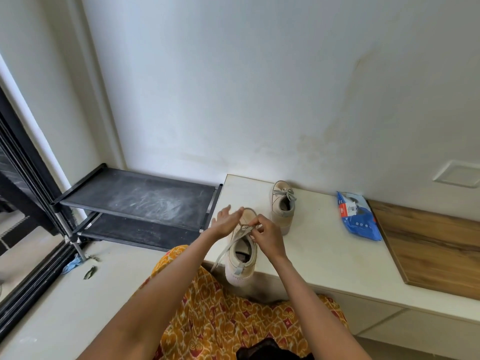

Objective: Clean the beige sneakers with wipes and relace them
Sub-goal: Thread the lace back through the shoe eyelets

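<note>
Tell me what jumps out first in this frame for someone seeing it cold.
Both hands meet over the near beige sneaker at the counter's front edge: the right hand pinches its lace, the left hand is spread beside it. The second sneaker stands behind, laces tied, with a blue wipes pack to its right.

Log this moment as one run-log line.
step: relacing | right hand: pinching lace | left hand: fingers straight beside near sneaker | far sneaker: laced, tied | wipes pack: untouched

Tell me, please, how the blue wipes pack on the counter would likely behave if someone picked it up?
The blue wipes pack looks soft and crinkled, so it would probably sag and flex. Its glossy film may be slightly slippery. Lying flat on the counter, it seems unlikely to roll.
</note>
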A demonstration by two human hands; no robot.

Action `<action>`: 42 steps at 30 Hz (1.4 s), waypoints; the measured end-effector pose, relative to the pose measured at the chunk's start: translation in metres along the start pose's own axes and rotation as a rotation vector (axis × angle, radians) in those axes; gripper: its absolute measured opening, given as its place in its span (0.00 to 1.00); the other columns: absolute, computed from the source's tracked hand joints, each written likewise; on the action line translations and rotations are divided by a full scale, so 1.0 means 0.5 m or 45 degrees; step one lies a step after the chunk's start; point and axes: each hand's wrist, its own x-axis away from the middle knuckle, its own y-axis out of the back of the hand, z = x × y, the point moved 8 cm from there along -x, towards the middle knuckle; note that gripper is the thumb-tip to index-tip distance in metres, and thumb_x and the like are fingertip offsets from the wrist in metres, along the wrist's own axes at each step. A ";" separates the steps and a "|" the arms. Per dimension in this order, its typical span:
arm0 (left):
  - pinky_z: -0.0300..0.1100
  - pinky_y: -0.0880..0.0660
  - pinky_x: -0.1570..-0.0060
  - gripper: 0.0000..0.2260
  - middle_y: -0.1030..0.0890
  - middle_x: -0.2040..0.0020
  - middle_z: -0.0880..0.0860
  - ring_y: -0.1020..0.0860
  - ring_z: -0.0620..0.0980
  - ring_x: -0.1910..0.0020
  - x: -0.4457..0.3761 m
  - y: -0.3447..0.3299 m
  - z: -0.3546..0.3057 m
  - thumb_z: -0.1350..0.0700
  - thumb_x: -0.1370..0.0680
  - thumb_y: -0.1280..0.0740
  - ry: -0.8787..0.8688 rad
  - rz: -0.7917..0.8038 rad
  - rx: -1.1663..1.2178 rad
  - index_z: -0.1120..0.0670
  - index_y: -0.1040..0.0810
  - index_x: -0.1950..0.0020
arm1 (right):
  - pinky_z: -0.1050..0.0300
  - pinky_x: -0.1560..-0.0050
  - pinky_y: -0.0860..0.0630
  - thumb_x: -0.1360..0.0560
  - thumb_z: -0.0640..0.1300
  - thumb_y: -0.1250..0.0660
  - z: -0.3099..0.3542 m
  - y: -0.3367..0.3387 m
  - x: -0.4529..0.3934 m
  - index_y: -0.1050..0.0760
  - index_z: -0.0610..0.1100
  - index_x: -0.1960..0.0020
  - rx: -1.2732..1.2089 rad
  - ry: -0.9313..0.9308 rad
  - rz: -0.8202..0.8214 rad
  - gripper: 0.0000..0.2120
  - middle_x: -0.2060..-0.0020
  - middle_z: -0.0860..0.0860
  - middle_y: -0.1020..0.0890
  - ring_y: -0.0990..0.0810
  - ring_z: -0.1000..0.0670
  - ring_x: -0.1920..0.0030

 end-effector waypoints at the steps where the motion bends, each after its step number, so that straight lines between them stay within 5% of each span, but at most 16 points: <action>1: 0.56 0.47 0.29 0.30 0.45 0.23 0.57 0.46 0.59 0.25 -0.004 0.022 0.012 0.38 0.20 0.51 0.104 -0.148 0.211 0.54 0.42 0.24 | 0.63 0.64 0.25 0.28 0.37 0.33 -0.001 0.001 0.000 0.24 0.49 0.58 -0.001 -0.003 0.001 0.08 0.63 0.56 0.19 0.20 0.55 0.63; 4: 0.54 0.37 0.35 0.25 0.34 0.30 0.63 0.33 0.62 0.33 -0.017 0.067 0.049 0.42 0.19 0.48 0.296 -0.391 0.839 0.60 0.35 0.30 | 0.65 0.67 0.25 0.28 0.35 0.33 -0.005 0.003 0.005 0.24 0.50 0.59 -0.007 -0.012 0.000 0.10 0.64 0.58 0.20 0.20 0.56 0.65; 7: 0.49 0.27 0.51 0.11 0.22 0.53 0.59 0.21 0.54 0.58 -0.018 0.077 0.060 0.54 0.17 0.45 0.249 -0.332 1.424 0.60 0.30 0.42 | 0.56 0.63 0.20 0.28 0.36 0.32 -0.017 0.002 0.006 0.25 0.53 0.60 -0.044 -0.043 -0.013 0.11 0.63 0.59 0.20 0.19 0.54 0.62; 10: 0.44 0.26 0.65 0.09 0.33 0.69 0.52 0.29 0.47 0.76 -0.011 0.074 0.067 0.60 0.17 0.47 0.216 -0.295 1.558 0.59 0.27 0.48 | 0.51 0.61 0.18 0.26 0.37 0.32 -0.028 0.010 0.009 0.24 0.55 0.60 -0.249 -0.153 -0.088 0.12 0.62 0.55 0.18 0.17 0.51 0.61; 14: 0.35 0.40 0.79 0.13 0.39 0.71 0.50 0.41 0.44 0.77 -0.005 0.066 0.083 0.58 0.16 0.49 0.246 -0.281 1.234 0.61 0.27 0.41 | 0.59 0.66 0.20 0.24 0.39 0.33 -0.056 0.035 0.029 0.21 0.45 0.55 -0.682 -0.396 -0.339 0.04 0.62 0.49 0.19 0.19 0.53 0.63; 22: 0.40 0.36 0.78 0.14 0.31 0.67 0.52 0.37 0.45 0.73 -0.014 0.049 0.068 0.60 0.18 0.47 0.071 -0.133 0.364 0.62 0.24 0.43 | 0.61 0.65 0.20 0.24 0.43 0.32 -0.140 0.088 0.062 0.20 0.38 0.50 -0.901 -0.612 -0.680 0.08 0.65 0.47 0.20 0.22 0.52 0.65; 24: 0.47 0.27 0.63 0.13 0.24 0.57 0.54 0.29 0.47 0.64 -0.014 0.039 0.046 0.57 0.18 0.44 -0.013 -0.073 0.037 0.61 0.23 0.43 | 0.59 0.61 0.19 0.23 0.40 0.34 -0.149 0.092 0.060 0.20 0.39 0.47 -0.770 -0.630 -0.596 0.08 0.63 0.47 0.19 0.21 0.52 0.65; 26: 0.50 0.29 0.45 0.16 0.25 0.41 0.59 0.27 0.54 0.45 -0.017 0.025 0.034 0.49 0.19 0.42 -0.050 -0.001 -0.366 0.59 0.25 0.40 | 0.55 0.55 0.19 0.23 0.34 0.38 -0.158 0.087 0.054 0.21 0.40 0.43 -0.578 -0.650 -0.434 0.11 0.59 0.46 0.19 0.19 0.49 0.62; 28: 0.56 0.38 0.34 0.23 0.34 0.31 0.61 0.38 0.59 0.31 -0.016 0.014 0.035 0.42 0.20 0.44 -0.001 0.075 -0.680 0.56 0.30 0.33 | 0.52 0.48 0.21 0.24 0.30 0.42 -0.160 0.085 0.044 0.22 0.40 0.41 -0.324 -0.603 -0.283 0.16 0.51 0.45 0.18 0.18 0.45 0.53; 31: 0.62 0.47 0.31 0.32 0.41 0.27 0.61 0.45 0.60 0.27 -0.020 0.016 0.031 0.34 0.24 0.44 0.043 0.100 -1.014 0.55 0.36 0.29 | 0.56 0.43 0.26 0.27 0.28 0.43 -0.150 0.088 0.032 0.22 0.42 0.40 0.000 -0.510 -0.226 0.21 0.45 0.46 0.18 0.22 0.46 0.42; 35: 0.58 0.43 0.30 0.31 0.42 0.26 0.58 0.42 0.58 0.27 -0.019 0.021 -0.025 0.44 0.24 0.35 -0.181 0.046 -0.862 0.52 0.42 0.25 | 0.57 0.46 0.28 0.24 0.33 0.42 -0.108 0.079 0.015 0.21 0.42 0.42 0.093 -0.364 -0.198 0.16 0.44 0.47 0.18 0.22 0.46 0.42; 39: 0.41 0.33 0.40 0.17 0.26 0.35 0.56 0.28 0.50 0.38 0.003 -0.013 -0.048 0.58 0.23 0.35 -0.260 0.438 -0.349 0.56 0.26 0.34 | 0.58 0.45 0.29 0.23 0.41 0.38 -0.051 0.005 -0.008 0.21 0.43 0.42 0.098 -0.151 0.224 0.12 0.46 0.47 0.19 0.23 0.51 0.45; 42: 0.38 0.30 0.49 0.10 0.19 0.47 0.55 0.24 0.48 0.49 0.000 -0.001 -0.056 0.56 0.25 0.31 -0.395 0.334 -0.464 0.58 0.19 0.45 | 0.59 0.54 0.31 0.23 0.45 0.37 -0.040 -0.028 -0.011 0.19 0.44 0.45 0.148 -0.134 0.341 0.11 0.51 0.47 0.18 0.25 0.53 0.53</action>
